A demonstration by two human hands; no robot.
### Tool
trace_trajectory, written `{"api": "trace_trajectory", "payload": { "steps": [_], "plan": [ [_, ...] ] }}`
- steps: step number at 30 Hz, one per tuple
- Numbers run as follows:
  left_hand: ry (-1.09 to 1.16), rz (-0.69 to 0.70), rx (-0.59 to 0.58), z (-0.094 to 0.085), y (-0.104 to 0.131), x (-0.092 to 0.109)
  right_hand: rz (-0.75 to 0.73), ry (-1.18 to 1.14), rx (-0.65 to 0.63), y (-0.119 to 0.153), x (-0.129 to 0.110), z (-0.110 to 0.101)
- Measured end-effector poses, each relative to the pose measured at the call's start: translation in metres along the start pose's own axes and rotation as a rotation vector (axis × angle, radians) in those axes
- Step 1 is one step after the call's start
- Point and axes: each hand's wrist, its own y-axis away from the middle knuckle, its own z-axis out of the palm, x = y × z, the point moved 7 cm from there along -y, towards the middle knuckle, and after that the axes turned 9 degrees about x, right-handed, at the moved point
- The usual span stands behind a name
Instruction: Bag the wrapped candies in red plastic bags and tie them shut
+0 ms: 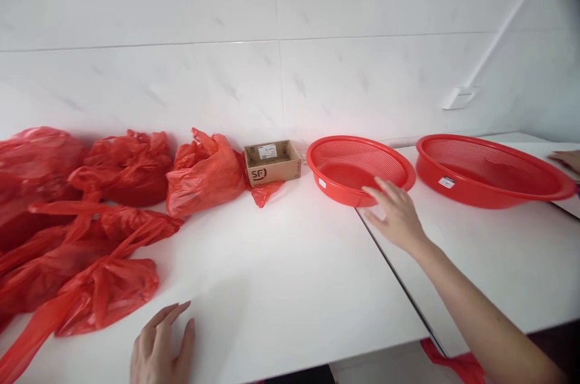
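My right hand [393, 215] reaches out at the front rim of a round red plastic basket [335, 189], its fingers apart and nothing held. Whether the fingertips touch the rim I cannot tell. Low in the view, my left hand [162, 345] hovers at or just over the white table [281, 275], thumb and fingers spread and holding nothing. Nearest to it is a knotted red plastic bag [113, 293]. A larger red basket [475, 188] stands to the right, with a small white label on its side.
Several red plastic bags [206, 176] line the left and back. An open cardboard box [274, 172] marked SF stands against the tiled wall [190, 88]. A dark seam [394, 269] parts two tables. Brown cardboard [568, 159] shows at the far right.
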Motion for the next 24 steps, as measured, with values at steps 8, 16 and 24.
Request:
{"api": "trace_trajectory", "payload": {
  "steps": [8, 16, 24],
  "plan": [
    [0.075, -0.008, 0.061, -0.003, 0.004, 0.001, 0.08, 0.201, 0.035, -0.012, 0.043, 0.036],
    [-0.112, -0.029, 0.347, -0.106, -0.092, -0.015, -0.084, -0.173, 0.095, -0.014, -0.082, 0.029],
    [-0.332, 0.062, -0.498, -0.085, -0.174, -0.07, -0.18, -0.7, -0.293, 0.008, -0.264, 0.061]
  ]
}}
